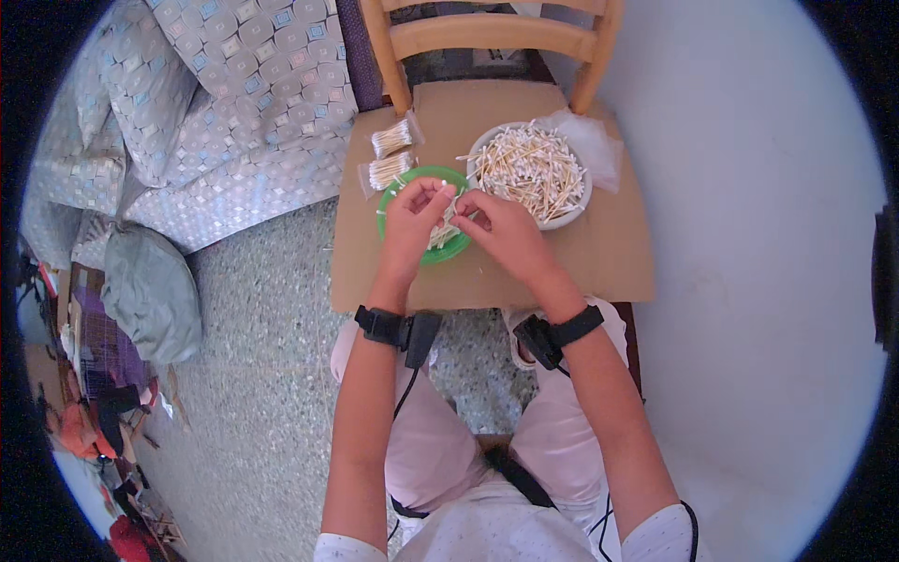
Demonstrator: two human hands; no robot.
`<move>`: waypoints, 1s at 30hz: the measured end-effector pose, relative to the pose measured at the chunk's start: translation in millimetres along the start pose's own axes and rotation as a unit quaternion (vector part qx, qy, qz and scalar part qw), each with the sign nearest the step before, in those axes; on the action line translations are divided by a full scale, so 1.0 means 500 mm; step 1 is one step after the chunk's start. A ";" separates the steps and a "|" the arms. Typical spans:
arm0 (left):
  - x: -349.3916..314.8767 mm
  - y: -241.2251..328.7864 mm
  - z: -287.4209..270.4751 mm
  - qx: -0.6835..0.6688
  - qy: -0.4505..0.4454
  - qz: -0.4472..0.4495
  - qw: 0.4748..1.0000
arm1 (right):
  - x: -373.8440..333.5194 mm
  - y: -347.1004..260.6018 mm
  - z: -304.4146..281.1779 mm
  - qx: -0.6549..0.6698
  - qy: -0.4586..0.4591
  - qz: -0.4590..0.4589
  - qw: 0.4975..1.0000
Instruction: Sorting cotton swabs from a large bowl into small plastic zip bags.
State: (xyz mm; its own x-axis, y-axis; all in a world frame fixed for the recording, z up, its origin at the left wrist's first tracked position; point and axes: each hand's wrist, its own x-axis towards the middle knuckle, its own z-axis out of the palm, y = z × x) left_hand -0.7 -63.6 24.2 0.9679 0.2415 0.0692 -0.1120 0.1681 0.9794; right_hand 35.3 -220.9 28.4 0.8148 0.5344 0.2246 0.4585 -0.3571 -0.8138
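Note:
A green bowl [458, 249] with some cotton swabs in it stands on the cardboard-covered chair seat. Over it, my left hand [413, 223] is closed in a pinch on a cotton swab, whose white tip shows by the thumb. My right hand [507, 230] meets it from the right, thumb and forefinger pressed together close to the left fingertips; what they pinch is too small to make out. Just beyond my right hand, a white bowl [582, 208] is heaped with loose cotton swabs [529, 169]. Two small clear bags of cotton swabs [390, 139] lie behind the green bowl on the left.
Clear plastic bags [602, 155] lie beside the white bowl, partly under it. The wooden chair back [492, 39] rises behind the seat [599, 267]. A white wall [749, 281] borders the right; a patterned, cushioned sofa [253, 178] and a grey-green bag [150, 290] are on the left.

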 end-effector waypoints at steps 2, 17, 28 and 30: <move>0.000 -0.005 0.005 0.008 -0.007 0.011 1.000 | -0.001 -0.002 0.007 0.058 -0.014 -0.002 0.998; -0.007 0.004 -0.003 0.005 0.007 -0.034 0.999 | 0.016 0.022 0.006 0.309 0.119 0.027 0.943; 0.000 -0.016 -0.032 0.066 -0.023 -0.048 0.996 | 0.014 0.007 0.011 0.225 0.100 0.017 0.969; -0.002 -0.015 -0.031 0.060 -0.032 -0.039 0.997 | 0.014 0.004 0.010 0.288 0.095 0.026 0.953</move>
State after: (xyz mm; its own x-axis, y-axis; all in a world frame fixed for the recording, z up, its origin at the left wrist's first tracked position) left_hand -4.4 -50.1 13.8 0.9854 0.1700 0.0008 -0.0124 0.0667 0.9977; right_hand 40.2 -213.8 25.6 0.9060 0.3590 0.2243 0.1897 0.1292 -0.9733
